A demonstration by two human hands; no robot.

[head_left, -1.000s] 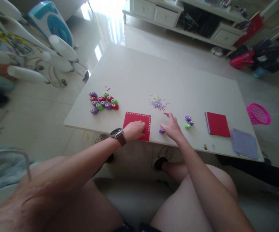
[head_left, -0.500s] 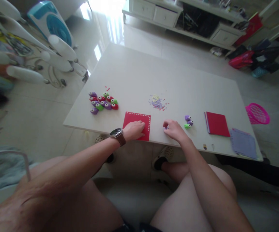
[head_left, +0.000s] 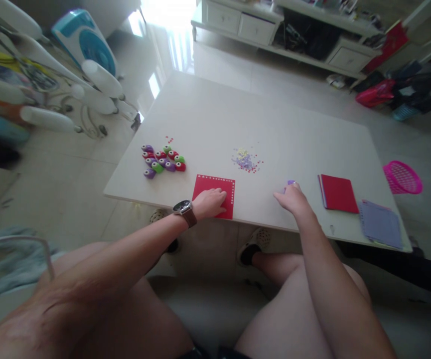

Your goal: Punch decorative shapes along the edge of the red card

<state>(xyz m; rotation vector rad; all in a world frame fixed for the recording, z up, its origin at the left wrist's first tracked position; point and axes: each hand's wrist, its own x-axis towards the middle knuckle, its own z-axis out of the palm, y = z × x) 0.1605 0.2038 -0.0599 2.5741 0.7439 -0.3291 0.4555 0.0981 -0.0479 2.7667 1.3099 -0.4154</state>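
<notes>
My left hand lies flat with fingers stretched on a red paper sheet, which has small cut-outs along its top and right edges. To the right, my right hand is curled over a small cluster of craft punches. A purple craft punch shows at its fingertips; the hand hides the others there, and its exact grip is partly hidden. Between and beyond the hands lies a pile of yellow, lilac and red paper bits.
Several red, green and purple craft punches stand at the table's left. A red paper stack, lilac sheets and a small clip-like item lie at right. A pink basket stands beyond the right edge.
My right hand has moved right, from beside the red sheet to the punch cluster, which it now mostly covers. My left hand stays on the sheet. The view has shifted slightly.
</notes>
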